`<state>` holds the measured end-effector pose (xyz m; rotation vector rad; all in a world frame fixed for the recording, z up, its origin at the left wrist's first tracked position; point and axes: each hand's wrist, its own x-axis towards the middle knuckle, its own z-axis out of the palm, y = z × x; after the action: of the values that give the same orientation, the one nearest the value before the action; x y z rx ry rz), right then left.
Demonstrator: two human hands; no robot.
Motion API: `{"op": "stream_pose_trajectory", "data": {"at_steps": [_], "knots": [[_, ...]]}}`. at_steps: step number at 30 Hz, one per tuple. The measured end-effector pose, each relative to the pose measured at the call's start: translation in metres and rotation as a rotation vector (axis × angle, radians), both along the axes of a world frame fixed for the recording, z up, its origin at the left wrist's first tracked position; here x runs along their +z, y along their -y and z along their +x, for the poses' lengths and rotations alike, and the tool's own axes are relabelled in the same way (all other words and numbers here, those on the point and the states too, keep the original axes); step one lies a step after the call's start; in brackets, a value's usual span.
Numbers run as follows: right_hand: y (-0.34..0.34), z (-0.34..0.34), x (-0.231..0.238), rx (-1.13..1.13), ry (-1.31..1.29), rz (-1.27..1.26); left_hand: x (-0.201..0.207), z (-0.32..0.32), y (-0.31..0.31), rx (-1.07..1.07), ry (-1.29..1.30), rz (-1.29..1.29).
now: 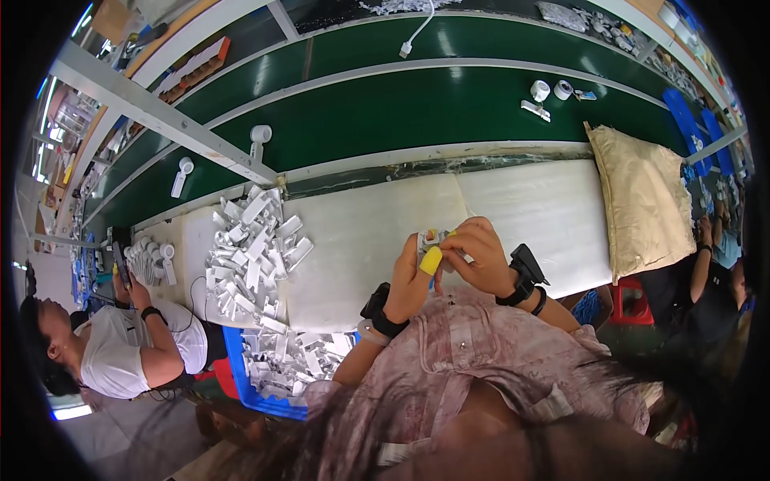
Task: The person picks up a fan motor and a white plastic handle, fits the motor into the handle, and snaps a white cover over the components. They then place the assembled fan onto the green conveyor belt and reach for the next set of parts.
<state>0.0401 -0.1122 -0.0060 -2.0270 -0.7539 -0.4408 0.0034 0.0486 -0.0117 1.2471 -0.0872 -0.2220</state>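
A small white plastic part (431,236) with a bit of orange in it is held up above the front edge of the bench. My left hand (411,284) is closed round its near side, a yellow finger cot (431,260) on the thumb. From the right, my right hand (479,255) meets it with fingers bent and pinched at the part; another bit of yellow shows on a fingertip. Whether a smaller piece sits between those fingertips is hidden. To the left lies a heap of white plastic housings (257,248).
A blue crate (233,361) of white parts stands below the heap. A tan sack (642,200) lies on the bench at right. Beyond runs a green conveyor (361,112) carrying a few white devices, with a metal post (160,116) at left. Co-workers sit left (120,353) and right.
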Motion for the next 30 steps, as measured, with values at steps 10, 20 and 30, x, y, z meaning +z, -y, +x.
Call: {"op": "stream_pose_trajectory", "data": {"at_steps": [10, 20, 30], "knots": [[0.0039, -0.0016, -0.0084, -0.021, 0.037, -0.004, -0.0008, 0.0054, -0.0053, -0.129, -0.029, -0.057], [0.0055, -0.0018, -0.0073, 0.015, 0.013, 0.021, 0.0022, 0.0034, -0.0056, -0.141, 0.043, -0.015], [0.005, -0.0031, -0.0006, 0.001, 0.043, -0.024, -0.0051, 0.0, -0.0045, -0.119, -0.011, -0.021]]}}
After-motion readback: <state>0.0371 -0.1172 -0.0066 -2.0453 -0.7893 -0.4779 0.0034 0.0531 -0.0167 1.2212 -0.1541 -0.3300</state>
